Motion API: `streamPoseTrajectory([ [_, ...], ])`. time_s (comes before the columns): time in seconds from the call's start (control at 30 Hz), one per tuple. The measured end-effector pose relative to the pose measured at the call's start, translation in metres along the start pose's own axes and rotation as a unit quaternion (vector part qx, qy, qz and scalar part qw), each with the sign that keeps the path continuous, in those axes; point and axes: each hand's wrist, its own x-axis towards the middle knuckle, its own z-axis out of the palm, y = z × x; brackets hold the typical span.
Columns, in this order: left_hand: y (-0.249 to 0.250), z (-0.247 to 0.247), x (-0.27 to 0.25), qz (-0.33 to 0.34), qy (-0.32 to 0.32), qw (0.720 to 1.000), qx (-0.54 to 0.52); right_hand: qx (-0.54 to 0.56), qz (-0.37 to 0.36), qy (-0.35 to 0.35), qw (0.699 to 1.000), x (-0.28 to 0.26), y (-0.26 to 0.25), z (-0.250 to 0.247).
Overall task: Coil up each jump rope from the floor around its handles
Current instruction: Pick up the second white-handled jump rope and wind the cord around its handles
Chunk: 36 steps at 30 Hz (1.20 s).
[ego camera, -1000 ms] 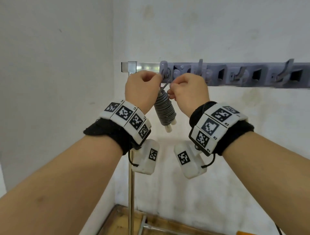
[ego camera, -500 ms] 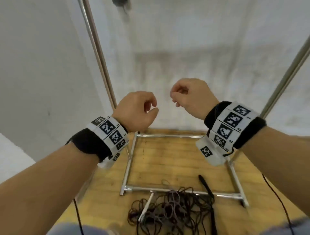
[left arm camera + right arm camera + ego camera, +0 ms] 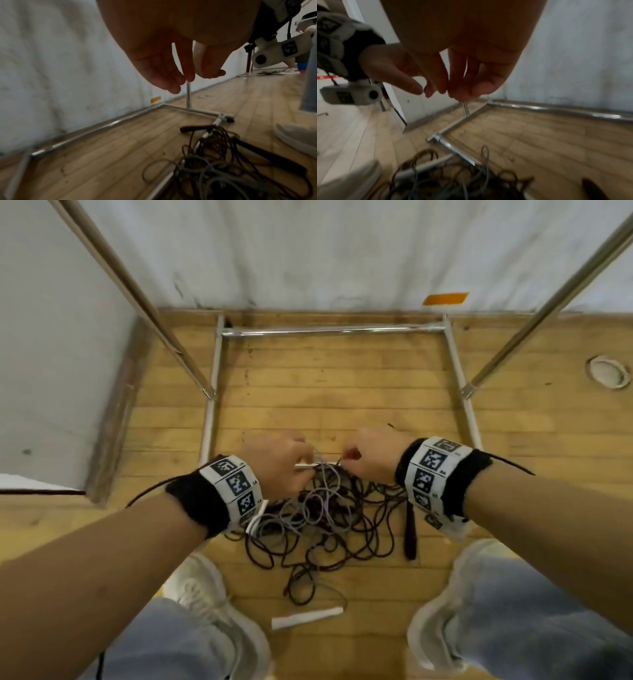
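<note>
Tangle of ropes point(image 3: 322, 518) lies on the floor point(image 3: 342, 392) directly below both hands; left hand point(image 3: 274, 463) and right hand point(image 3: 373, 455) hang loosely curled, empty, equally near.

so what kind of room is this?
Probably a gym or storage corner, hedged: wood plank floor, plain white wall, a metal rack frame standing against it, and a tangle of jump ropes on the floor.

Both hands point(image 3: 322, 460) have dropped – now just above the tangled ropes point(image 3: 322, 518).
</note>
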Motion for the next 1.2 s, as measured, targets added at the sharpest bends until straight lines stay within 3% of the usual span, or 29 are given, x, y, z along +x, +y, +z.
streamPoseTrajectory([
  [0.07, -0.008, 0.031, 0.012, 0.026, -0.02, 0.999, -0.016, 0.008, 0.01, -0.048, 0.999, 0.018, 0.01, 0.028],
  [0.17, -0.025, 0.078, 0.025, 0.001, -0.099, 0.995, -0.01, 0.025, 0.027, -0.083, 0.996, 0.041, 0.022, 0.068],
  [0.3, -0.045, 0.129, 0.032, -0.092, -0.184, 0.977, -0.062, 0.087, 0.092, -0.142, 0.982, 0.064, 0.028, 0.115],
  [0.4, -0.048, 0.148, 0.033, -0.18, -0.237, 0.941, -0.163, 0.157, 0.135, -0.154, 0.966, 0.075, 0.031, 0.14],
  [0.47, -0.048, 0.153, 0.035, -0.199, -0.237, 0.928, -0.208, 0.216, 0.133, -0.103, 0.962, 0.079, 0.034, 0.15],
  [0.57, -0.046, 0.149, 0.035, -0.19, -0.218, 0.936, -0.2, 0.311, 0.11, 0.019, 0.944, 0.076, 0.036, 0.155],
  [0.73, -0.044, 0.114, 0.043, -0.209, -0.192, 0.92, -0.271, 0.38, 0.082, 0.141, 0.91, 0.077, 0.032, 0.129],
  [0.87, -0.038, 0.079, 0.04, -0.218, -0.122, 0.912, -0.326, 0.382, 0.031, 0.219, 0.897, 0.072, 0.021, 0.089],
  [1.03, -0.029, 0.02, 0.039, -0.222, -0.057, 0.927, -0.297, 0.332, -0.033, 0.278, 0.901, 0.046, -0.005, 0.021],
  [1.2, -0.006, -0.062, 0.029, -0.192, -0.009, 0.928, -0.32, 0.318, -0.087, 0.36, 0.873, -0.007, -0.038, -0.064],
])
